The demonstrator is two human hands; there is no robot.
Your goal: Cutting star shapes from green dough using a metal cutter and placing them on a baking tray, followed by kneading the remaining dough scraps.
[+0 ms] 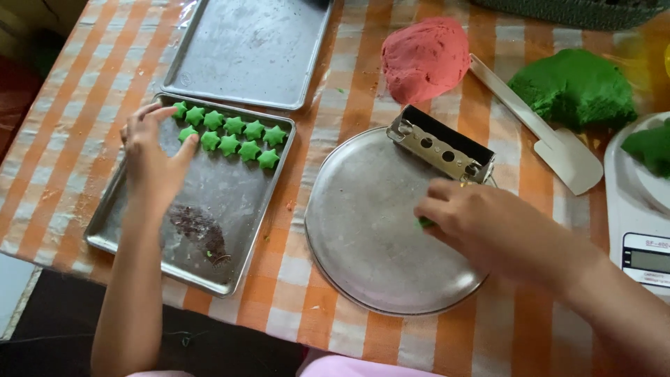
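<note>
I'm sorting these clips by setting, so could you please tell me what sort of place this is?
Probably a home kitchen or dining table set up for baking: a checked tablecloth, a baking tray holding green star-shaped dough pieces, and a kitchen scale.

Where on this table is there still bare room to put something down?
The empty upper tray is bare. The lower tray is free below its green star pieces, beside the left hand. The round metal plate is open left of the right hand. The right side is crowded: red dough, spatula, green dough, scale.
</note>
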